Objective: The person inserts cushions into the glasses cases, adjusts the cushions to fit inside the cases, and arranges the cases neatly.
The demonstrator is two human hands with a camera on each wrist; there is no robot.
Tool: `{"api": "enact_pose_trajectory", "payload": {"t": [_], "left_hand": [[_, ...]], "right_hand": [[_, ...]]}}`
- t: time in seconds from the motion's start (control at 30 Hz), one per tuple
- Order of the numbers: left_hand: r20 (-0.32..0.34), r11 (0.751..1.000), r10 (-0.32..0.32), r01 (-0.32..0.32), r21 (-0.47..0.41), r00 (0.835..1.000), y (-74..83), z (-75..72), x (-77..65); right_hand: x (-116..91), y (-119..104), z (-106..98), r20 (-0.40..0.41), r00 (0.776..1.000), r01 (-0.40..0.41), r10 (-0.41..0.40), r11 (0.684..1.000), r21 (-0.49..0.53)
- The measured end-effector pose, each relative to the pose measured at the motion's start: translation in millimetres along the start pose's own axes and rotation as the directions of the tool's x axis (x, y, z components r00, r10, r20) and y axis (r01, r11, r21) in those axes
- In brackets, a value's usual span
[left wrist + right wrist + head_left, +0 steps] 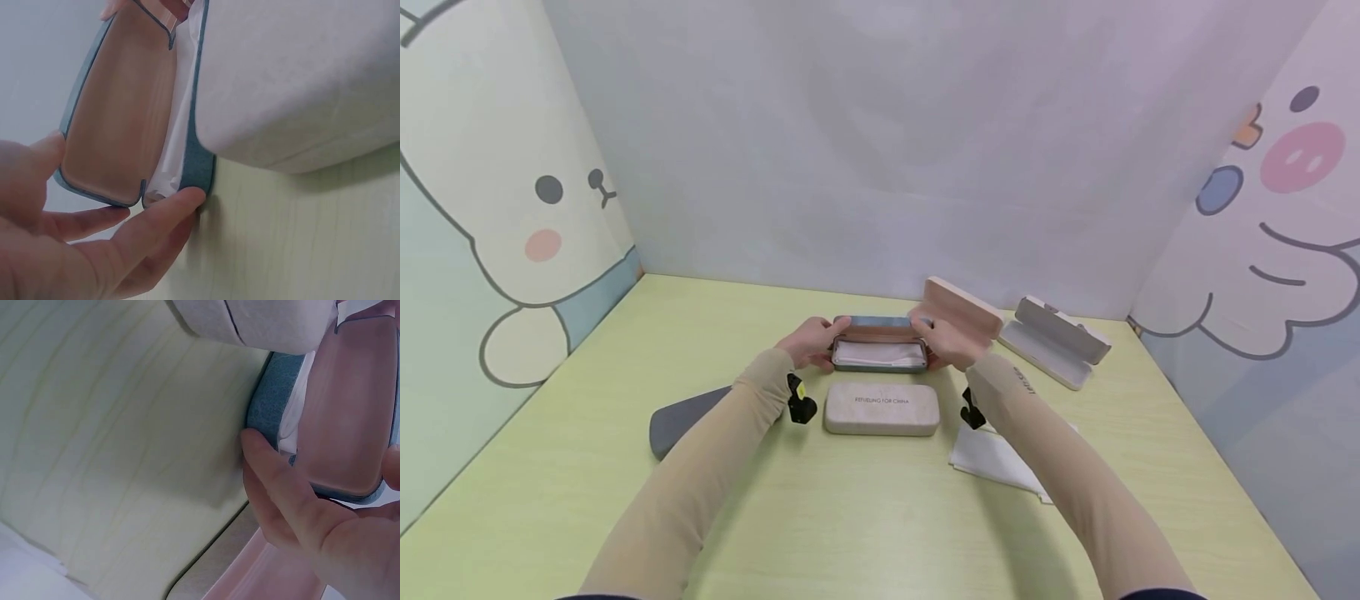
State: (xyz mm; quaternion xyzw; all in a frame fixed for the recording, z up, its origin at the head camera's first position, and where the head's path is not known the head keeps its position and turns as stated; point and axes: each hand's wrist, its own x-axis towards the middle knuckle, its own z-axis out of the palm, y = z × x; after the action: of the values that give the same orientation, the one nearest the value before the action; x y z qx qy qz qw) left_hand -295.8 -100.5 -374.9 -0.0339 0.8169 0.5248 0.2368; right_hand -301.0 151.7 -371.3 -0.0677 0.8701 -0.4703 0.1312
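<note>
A blue glasses case (pixel 880 322) with a tan lining stands with its lid raised, and folded white paper or cloth (pixel 880 353) lies in its base. At its left end my left hand (pixel 811 340) grips it, thumb on the lid's edge and fingers along the side of the base (pixel 199 167). My right hand (pixel 946 340) holds the opposite end, fingertips against the base's corner (pixel 269 400) and thumb at the lid's rim. Just in front lies a closed pale glasses case (pixel 882 409) with lettering on top.
An open pink-lined case (pixel 962 310) is close behind my right hand. Farther right sits an open grey-white case (pixel 1054 340). A dark grey case (pixel 688 419) lies partly under my left forearm, and folded white cloth (pixel 996 458) partly under my right.
</note>
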Motion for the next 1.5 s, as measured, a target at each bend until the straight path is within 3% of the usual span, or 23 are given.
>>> {"api": "enact_pose_trajectory", "payload": {"t": [0.13,0.23,0.37,0.67,0.87,1.23,1.5], "left_hand": [[0.009,0.999,0.012,-0.012,0.041,1.0,-0.2,-1.2,-0.7],[0.014,0.997,0.021,-0.022,0.07,1.0,-0.8,-1.9,-0.8],[0.025,0.996,0.027,-0.029,0.086,0.999,-1.4,-2.3,-0.5],[0.054,0.996,0.026,-0.031,0.087,0.998,-0.6,-4.6,-3.0],[0.059,0.994,0.011,-0.018,0.111,0.998,-0.4,-6.5,-5.8],[0.038,0.994,0.016,-0.02,0.106,0.999,-3.3,-4.6,-2.3],[0.045,0.993,0.034,-0.039,0.112,0.998,-3.1,-5.8,-6.0]], "right_hand": [[-1.3,0.9,0.4,0.03,0.999,-0.023,0.021,0.998,0.055],[-2.8,-0.2,1.0,0.066,0.994,-0.087,0.083,0.993,0.073],[-3.2,-1.5,1.7,0.072,0.989,-0.133,0.129,0.99,0.05],[-2.3,-0.2,2.1,0.05,0.992,-0.111,0.114,0.992,-0.061],[-5.1,-2.7,2.7,0.054,0.987,-0.15,0.152,0.988,-0.046],[-5.2,-1.7,3.1,0.048,0.992,-0.116,0.12,0.989,-0.089],[-6.4,-3.3,3.0,0.047,0.993,-0.107,0.109,0.993,-0.042]]}}
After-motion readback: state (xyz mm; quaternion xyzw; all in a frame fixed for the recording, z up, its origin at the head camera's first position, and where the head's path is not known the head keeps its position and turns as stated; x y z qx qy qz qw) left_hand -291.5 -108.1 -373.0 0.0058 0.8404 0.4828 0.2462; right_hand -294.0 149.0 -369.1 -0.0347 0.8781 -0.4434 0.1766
